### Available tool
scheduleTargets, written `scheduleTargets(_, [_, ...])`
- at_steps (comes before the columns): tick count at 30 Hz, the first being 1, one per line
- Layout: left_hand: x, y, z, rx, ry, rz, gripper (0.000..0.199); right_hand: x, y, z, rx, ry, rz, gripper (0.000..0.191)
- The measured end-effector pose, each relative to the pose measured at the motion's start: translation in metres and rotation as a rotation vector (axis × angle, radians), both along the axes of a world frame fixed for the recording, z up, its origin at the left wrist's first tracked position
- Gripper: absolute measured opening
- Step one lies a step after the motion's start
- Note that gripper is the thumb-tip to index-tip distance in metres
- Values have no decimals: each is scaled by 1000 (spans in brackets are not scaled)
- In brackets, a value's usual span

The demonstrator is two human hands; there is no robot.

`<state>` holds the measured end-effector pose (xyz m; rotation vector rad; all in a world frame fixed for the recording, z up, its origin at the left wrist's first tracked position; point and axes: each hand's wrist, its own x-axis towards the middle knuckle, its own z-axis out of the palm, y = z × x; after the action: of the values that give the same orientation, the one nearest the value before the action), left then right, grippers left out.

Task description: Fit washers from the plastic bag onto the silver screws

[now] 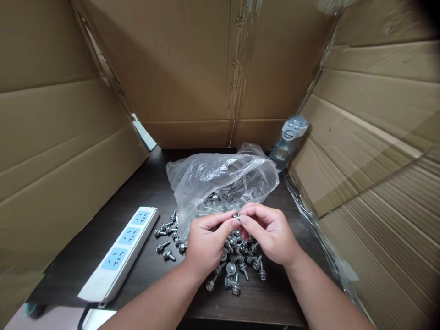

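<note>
While loose bolts [242, 257] lie heaped on the dark table [161, 288] beneath your wrists, your left hand [207, 239] pinches a small metal piece [237, 216] between thumb and forefinger. Your right hand [270, 233] grips the same piece likewise, its other fingers curled inward. You have it raised above the heap, just in front of the clear plastic bag [195, 176]; its exact shape is mostly hidden.

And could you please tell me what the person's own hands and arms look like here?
Both the left hand and the right hand are bare, with no gloves. The left forearm and right forearm are bare too, with no sleeves in view. No watch or bracelet shows on either wrist; some fingers are partly hidden.
</note>
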<state>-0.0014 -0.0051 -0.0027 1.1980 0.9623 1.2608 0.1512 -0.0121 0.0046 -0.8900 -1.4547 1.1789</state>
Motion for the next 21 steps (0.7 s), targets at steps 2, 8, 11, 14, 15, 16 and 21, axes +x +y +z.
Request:
scheduleTargets(2, [0,-1,0,-1,37,36,14,-1,1,-3,-16,-91,-35,34])
scheduleTargets(8, [-1,-1,-5,-28,25,35,27,2,2,-5,-97,37,-18,25])
scheduleTargets(11, [-2,1,-8,-47,16,67,33,3,0,0,-75,130,32,22])
scheduleTargets(14, [-2,1,-9,-71,20,51,33,1,-1,3,-56,113,23,14])
scheduleTargets(15, [-1,1,-8,-79,22,42,32,-1,-1,3,-59,90,13,14])
scheduleTargets(16, [-1,1,-8,-86,24,34,31,-1,0,3,-64,57,7,15])
scheduleTargets(21, [-1,0,-6,-90,14,20,28,-2,3,-2,-71,-68,-37,36])
